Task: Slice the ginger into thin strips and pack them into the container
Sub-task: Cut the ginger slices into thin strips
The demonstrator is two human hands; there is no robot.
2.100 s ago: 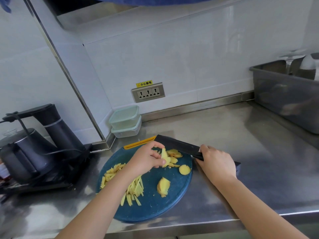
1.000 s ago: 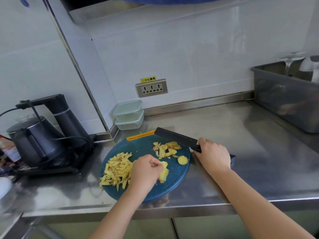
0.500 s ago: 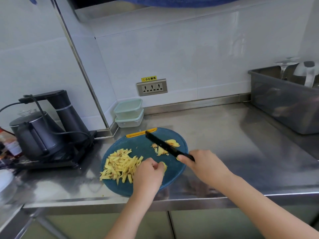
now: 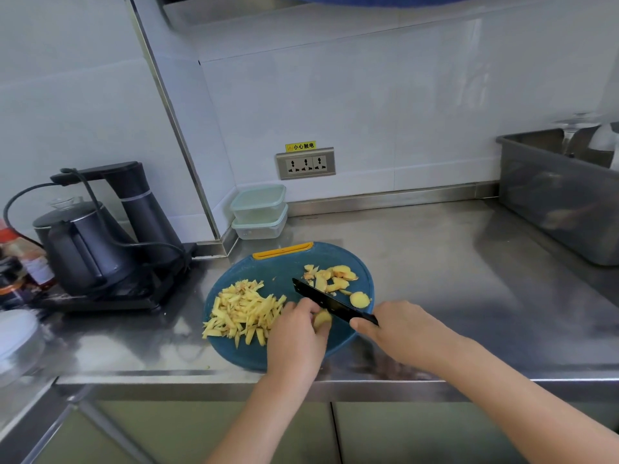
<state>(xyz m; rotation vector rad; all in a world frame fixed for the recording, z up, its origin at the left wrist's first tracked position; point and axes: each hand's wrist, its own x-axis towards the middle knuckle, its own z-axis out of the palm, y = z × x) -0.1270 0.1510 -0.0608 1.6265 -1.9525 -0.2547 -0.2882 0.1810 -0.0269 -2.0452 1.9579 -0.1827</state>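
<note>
A round blue cutting board [image 4: 278, 269] lies on the steel counter. On its left side is a pile of thin ginger strips [image 4: 243, 309]; at its far right lie several ginger slices [image 4: 335, 276] and one round slice [image 4: 359, 299]. My left hand [image 4: 298, 333] holds a ginger chunk [image 4: 322, 319] down on the board with curled fingers. My right hand [image 4: 398, 329] grips the handle of a black knife [image 4: 321, 299], whose blade angles across the board just above the chunk. Two stacked lidded containers [image 4: 258, 211] stand by the wall behind the board.
A black kettle and its stand [image 4: 100, 236] with a cord sit left of the board. Bottles [image 4: 20, 262] and a white dish [image 4: 16, 333] are at the far left. A grey tub [image 4: 562, 192] with glassware occupies the right rear. A wall socket [image 4: 305, 163] is above the containers.
My left hand left the slices, moved to the front of the board and took hold of the ginger chunk. My right hand swung the knife from the board's far edge over to the chunk.
</note>
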